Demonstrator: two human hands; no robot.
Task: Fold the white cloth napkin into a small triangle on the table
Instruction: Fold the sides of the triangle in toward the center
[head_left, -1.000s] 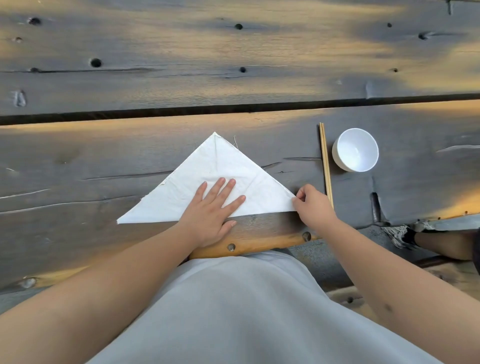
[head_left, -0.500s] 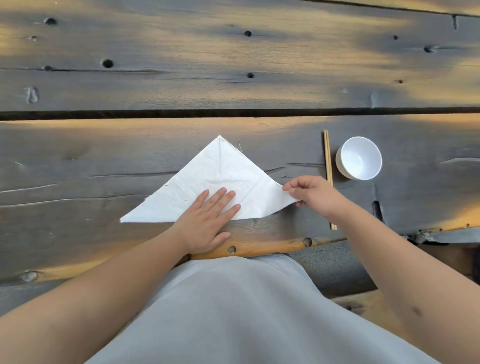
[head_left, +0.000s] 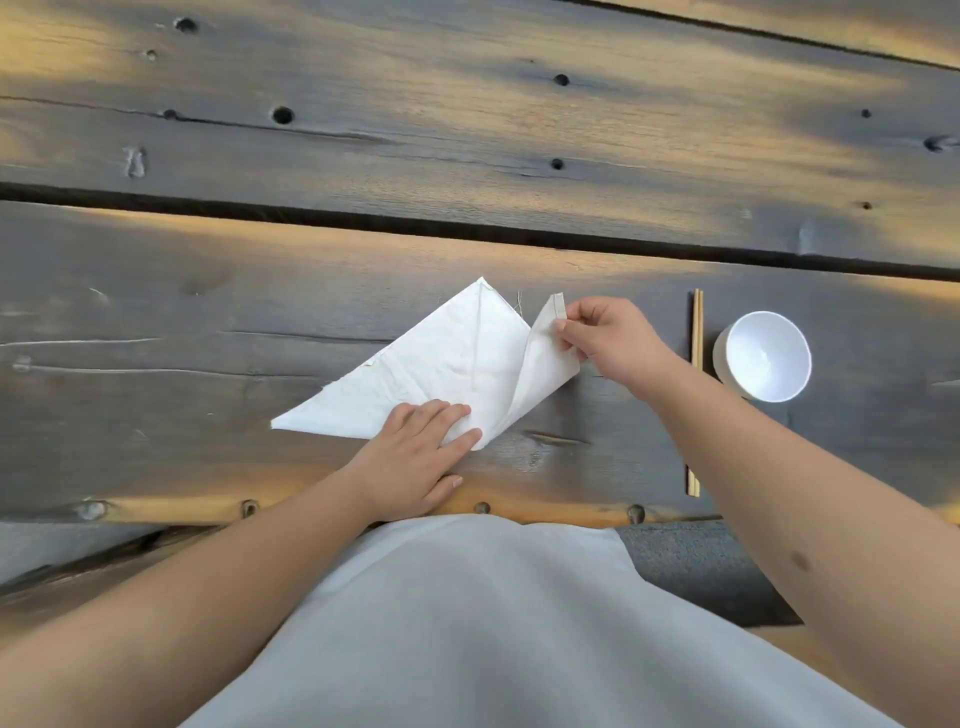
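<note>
The white cloth napkin (head_left: 447, 374) lies on the dark wooden counter (head_left: 156, 322), near its front edge and a little left of centre, already a broad triangle with its apex pointing to the far side. The left hand (head_left: 415, 457) is spread flat, fingers together, pressing down on the near edge around the middle of the base; it grips nothing, just pins. The right hand (head_left: 608, 343) is closed in a pinch on the napkin's right corner, thumb and forefinger holding that tip lifted off the counter and curling over toward the left.

So this looks like the halving fold: right corner across to meet the left one. To do it well, the pinned left hand should mark the pivot, right on the centre line that shows as a faint crease running from the apex down. Carry the corner low and level, keep the near edges stacked one on the other, and land tip on tip before flattening. Then sweep outward from the pivot to set the crease.

One thing to watch: a pair of chopsticks (head_left: 695, 389) and a white bowl (head_left: 766, 356) sit to the right, well apart from the cloth, so the elbow has room.
</note>
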